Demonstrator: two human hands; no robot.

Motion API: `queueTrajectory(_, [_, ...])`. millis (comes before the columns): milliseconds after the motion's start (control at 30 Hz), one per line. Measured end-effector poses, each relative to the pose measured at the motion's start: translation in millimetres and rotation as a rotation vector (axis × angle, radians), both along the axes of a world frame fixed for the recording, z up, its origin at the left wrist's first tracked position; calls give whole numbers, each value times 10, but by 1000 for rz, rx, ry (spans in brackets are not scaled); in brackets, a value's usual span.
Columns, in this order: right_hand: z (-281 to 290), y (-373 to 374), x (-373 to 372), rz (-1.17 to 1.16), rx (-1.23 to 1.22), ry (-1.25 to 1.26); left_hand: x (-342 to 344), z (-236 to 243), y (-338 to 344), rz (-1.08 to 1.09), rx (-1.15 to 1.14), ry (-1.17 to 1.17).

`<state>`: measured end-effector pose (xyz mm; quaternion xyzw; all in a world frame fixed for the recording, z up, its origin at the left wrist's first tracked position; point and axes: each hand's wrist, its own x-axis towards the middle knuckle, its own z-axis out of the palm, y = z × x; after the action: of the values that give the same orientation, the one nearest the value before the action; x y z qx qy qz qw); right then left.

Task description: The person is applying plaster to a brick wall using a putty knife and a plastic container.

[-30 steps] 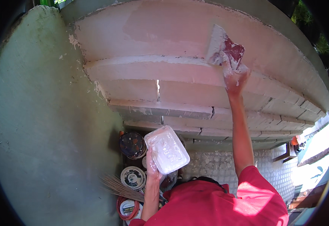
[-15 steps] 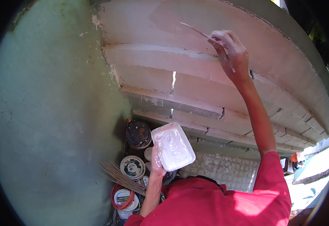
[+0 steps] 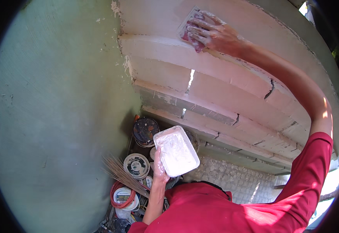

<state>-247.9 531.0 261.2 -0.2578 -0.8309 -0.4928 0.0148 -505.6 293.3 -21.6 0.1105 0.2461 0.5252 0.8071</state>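
Right hand [image 3: 216, 35] up on the pinkish block wall [image 3: 154, 70], fingers fairly straight and slightly spread over the back of a scraper [image 3: 186, 34]; it has hold of the tool, thumb not clearly visible. Scraper sits on the wall's upper part, nearer its left edge, just above the long ledge. Flat broad blade, maroon grip, both smeared with white paste. Blade edge faces up-left, toward the wall's left edge; grip end sits down-right under the fingers. Long axis of the blade edge slants upper right to lower left. Can't tell if the whole edge touches.

Left hand [image 3: 160, 167] low, curled round the left side of a shallow white tray [image 3: 190, 146], gripping it; fingers underneath hidden. Tray is rectangular, rounded corners, glossy white paste [image 3: 173, 151] spread inside. Its long axis runs upper left to lower right.

Block wall is matte, stepped, with cracked joints; meets a smooth green wall [image 3: 60, 116] at its left edge. Along the green wall's foot: dark-lidded bucket [image 3: 146, 130], white-lidded tub [image 3: 136, 166], thin twig bundle [image 3: 121, 173], red hose loop [image 3: 113, 194].
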Motion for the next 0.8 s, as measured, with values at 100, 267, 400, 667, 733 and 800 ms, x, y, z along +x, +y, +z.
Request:
queueTrajectory(100, [41, -20, 60, 124, 126, -66, -19, -38, 10, 36, -12, 21])
queueTrajectory(267, [54, 53, 157, -129, -31, -77, -30, -22, 101, 81, -4, 78])
queueTrajectory(400, [98, -262, 117, -176, -100, -90, -60, 42, 73, 127, -25, 64])
queueTrajectory(667, [261, -1035, 489, -562, -169, -163, 68, -122, 81, 100, 19, 43])
queueTrajectory(733, [299, -1160, 512, -717, -199, -172, 80, -33, 49, 84, 22, 46])
queueTrajectory(800, [267, -1272, 796, -632, -123, -157, 68, 11, 11, 79, 22, 50])
